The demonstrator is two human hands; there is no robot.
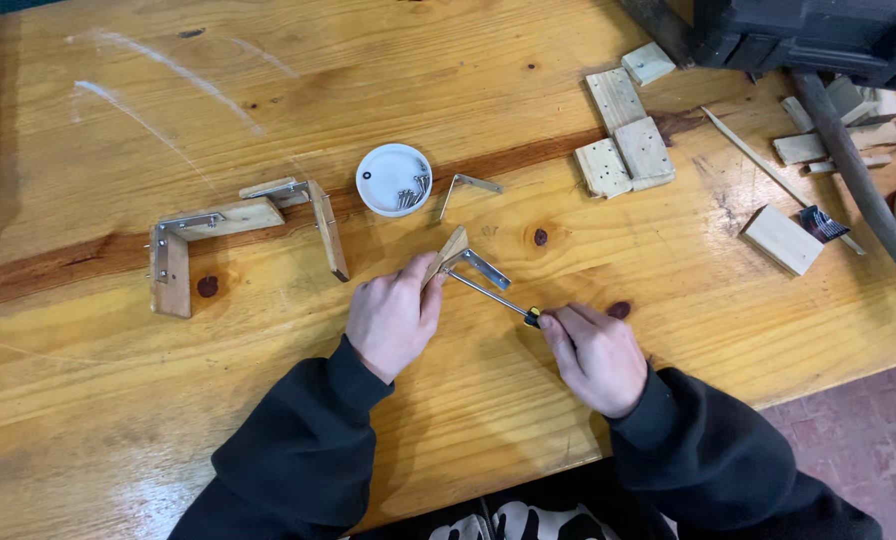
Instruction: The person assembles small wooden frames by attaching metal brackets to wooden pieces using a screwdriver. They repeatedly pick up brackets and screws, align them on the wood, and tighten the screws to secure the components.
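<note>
A: Far left, on the wooden workbench (118, 420)?
B: An assembled frame of wooden blocks (238, 235), its corners joined by metal angle brackets. It lies well apart from both hands.

A: Centre, farther off?
B: A white dish (393, 179) holding loose screws (411, 187); just right of it, a spare angle bracket (465, 189) lies flat.

A: Figure centre, the work in hand?
B: The left hand (393, 318) is closed around a small wooden block (449, 252), pressing it to the bench. An angle bracket (480, 265) sits against the block's right side. The right hand (596, 357) is clenched on the handle of a screwdriver (493, 297), whose shaft runs up and left toward the bracket.

A: Which step is this, by judgement?
B: Fastening the bracket to the block with a screw. The next move likely calls for a steady hold on the block, with the driver kept in line with the screw.

A: Right side?
B: Cut wood offcuts (623, 135) lie in a group, a single block (783, 239) nearer the edge, and a dark case (818, 35) at the far corner.

A: What cannot be read?
B: The screw at the driver tip is too small to see; the handle is mostly hidden in the fist; the case and the items at far right are cut off by the frame.
</note>
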